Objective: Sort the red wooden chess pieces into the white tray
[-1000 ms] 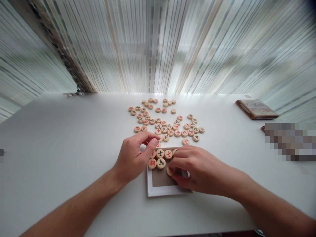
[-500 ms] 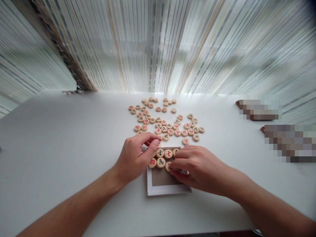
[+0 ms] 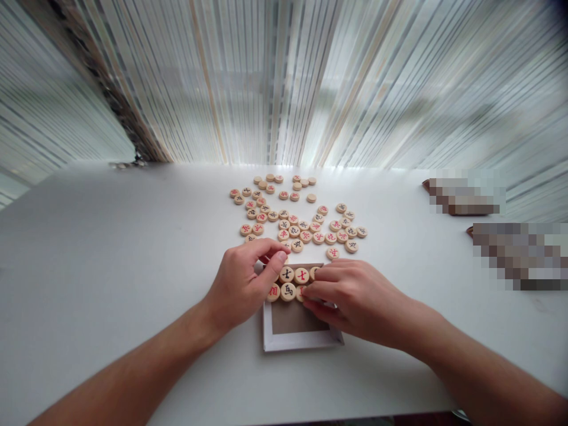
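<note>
A shallow open box [image 3: 303,341] with a white rim holds two rows of round wooden xiangqi pieces, among them a black-marked piece [image 3: 288,291] and a red-marked piece [image 3: 302,276]. My right hand [image 3: 350,294] reaches over the box's right side, its fingertips closed on another red-marked xiangqi piece [image 3: 300,293] in the second row and partly covering it. At the upper left corner of the box is my left hand [image 3: 242,288], thumb and forefinger brought together. Whatever they pinch, if anything, is hidden; one loose piece shows just behind the fingertips.
Beyond the box, many loose xiangqi pieces [image 3: 318,238] lie scattered on the white table [image 3: 124,254], some marked red and some black. Two blurred-out brown-edged objects [image 3: 474,210] lie at the right. Striped curtains [image 3: 266,83] hang along the back edge.
My right hand has shifted the red-marked piece slightly up and left, against the black-marked piece in the second row. The left hand keeps its pose.
</note>
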Tool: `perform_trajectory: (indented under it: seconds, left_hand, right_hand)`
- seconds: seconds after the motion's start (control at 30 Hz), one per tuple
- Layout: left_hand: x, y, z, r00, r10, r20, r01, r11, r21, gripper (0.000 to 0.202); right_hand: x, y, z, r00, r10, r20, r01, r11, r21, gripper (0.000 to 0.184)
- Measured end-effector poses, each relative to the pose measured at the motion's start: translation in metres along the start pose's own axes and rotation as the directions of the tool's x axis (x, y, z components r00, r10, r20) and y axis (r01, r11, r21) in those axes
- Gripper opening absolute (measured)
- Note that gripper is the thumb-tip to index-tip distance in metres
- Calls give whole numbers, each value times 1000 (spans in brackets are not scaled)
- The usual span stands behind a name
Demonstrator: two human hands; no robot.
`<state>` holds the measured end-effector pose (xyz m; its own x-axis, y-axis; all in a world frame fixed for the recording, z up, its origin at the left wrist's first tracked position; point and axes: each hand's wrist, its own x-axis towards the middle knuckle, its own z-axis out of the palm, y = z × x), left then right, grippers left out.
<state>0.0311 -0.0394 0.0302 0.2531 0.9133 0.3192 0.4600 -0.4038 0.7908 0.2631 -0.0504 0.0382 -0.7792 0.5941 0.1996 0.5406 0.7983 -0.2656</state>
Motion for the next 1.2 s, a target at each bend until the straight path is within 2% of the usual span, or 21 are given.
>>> perform_trajectory:
  seconds: [0.43, 0.6, 0.8, 1.2]
  left_hand:
    - [0, -1, 0, 1000, 1, 18, -1, 1000, -6, 20]
    - [-1, -2, 0, 1000, 5, 16, -5, 1000, 8, 21]
    - [-1, -2, 0, 1000, 15, 5, -15, 1000, 0, 20]
    - [-1, -4, 1, 1000, 18, 2, -18, 1000, -2, 20]
  right_hand:
    - [0, 0, 0, 1000, 16, 23, -15, 1000, -22, 25]
    - [0, 1, 0, 999, -7, -33, 7, 1000, 19, 18]
    - [0, -1, -4, 990, 0, -138, 4, 1000, 30, 22]
    - [-1, 2, 0, 993, 34, -116, -34, 999, 5, 19]
